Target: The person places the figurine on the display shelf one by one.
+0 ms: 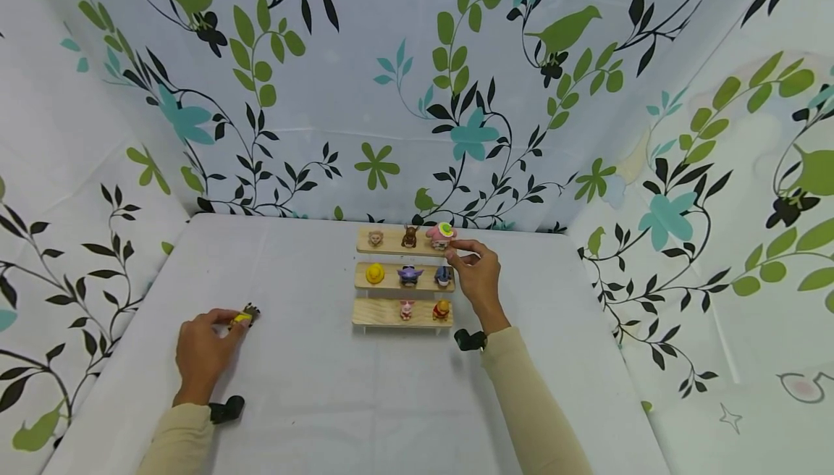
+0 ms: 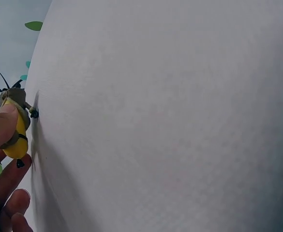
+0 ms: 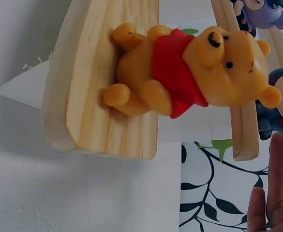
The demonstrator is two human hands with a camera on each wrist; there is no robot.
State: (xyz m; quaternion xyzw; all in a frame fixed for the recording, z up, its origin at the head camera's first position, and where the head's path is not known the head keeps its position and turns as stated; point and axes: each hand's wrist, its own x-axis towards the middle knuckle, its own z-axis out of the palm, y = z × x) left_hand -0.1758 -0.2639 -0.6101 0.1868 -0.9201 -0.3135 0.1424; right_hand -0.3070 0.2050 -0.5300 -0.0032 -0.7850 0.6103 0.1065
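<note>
My left hand (image 1: 205, 352) pinches a yellow minion figurine (image 2: 19, 133) in brown clothing between thumb and fingers, just over the table at the left. At the right end of the top shelf, my right hand (image 1: 478, 272) holds a pink figurine with a green-and-white top (image 1: 442, 234) by its side, thumb and forefinger at its edge. That figurine is out of sight in the right wrist view, where some fingers (image 3: 279, 183) show straight. Below stand a dark blue figurine (image 1: 444, 276) on the middle shelf and a Winnie the Pooh figurine (image 3: 180, 72) on the bottom shelf.
A three-tier wooden stand (image 1: 378, 312) rests on the white table (image 1: 306, 388). It also bears a brown reindeer-like figurine (image 1: 409, 236), a yellow figurine (image 1: 374, 273), a purple figurine (image 1: 410, 275) and a small pink figurine (image 1: 407, 309). Patterned cloth (image 1: 358, 84) hangs behind.
</note>
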